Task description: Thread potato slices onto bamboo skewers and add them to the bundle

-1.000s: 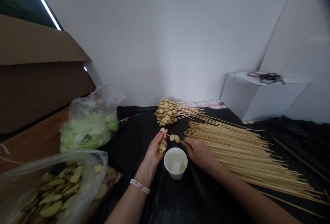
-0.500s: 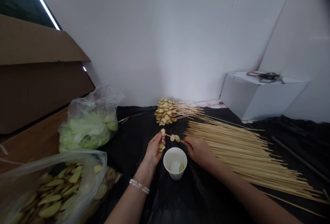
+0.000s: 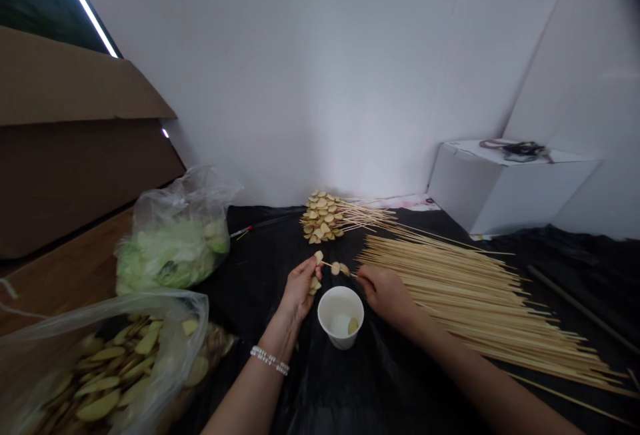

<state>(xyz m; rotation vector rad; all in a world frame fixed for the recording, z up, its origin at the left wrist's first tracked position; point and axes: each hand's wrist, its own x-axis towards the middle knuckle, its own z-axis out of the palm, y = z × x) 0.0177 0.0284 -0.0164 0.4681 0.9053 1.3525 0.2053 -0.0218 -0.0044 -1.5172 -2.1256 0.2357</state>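
Head view, my remote feed, logged left to right.

Far left: a brown cardboard box. Near left: an open clear bag, with many pale slices visible inside. Just beyond it stands a second, knotted-looking bag of pale green pieces. To its right, a small pen-like item with a red end lies on the black sheet.

Centre: the left hand, a beaded bracelet at its wrist, is closed; thumb and fingers pinch one slice, and further slices sit lower in the grip. A thin stick runs from the pinched slice toward the right; whether its tip has pierced that slice I cannot tell. Two threaded slices sit along the stick, between the hands. Far side: a heap of loaded skewers, slices to the left. Near side: a white cup holding a slice.

The right hand is clamped on the stick's other end, apart from the left. Right: a broad row of bare sticks. Far right: a white box bearing a dark tangled item.
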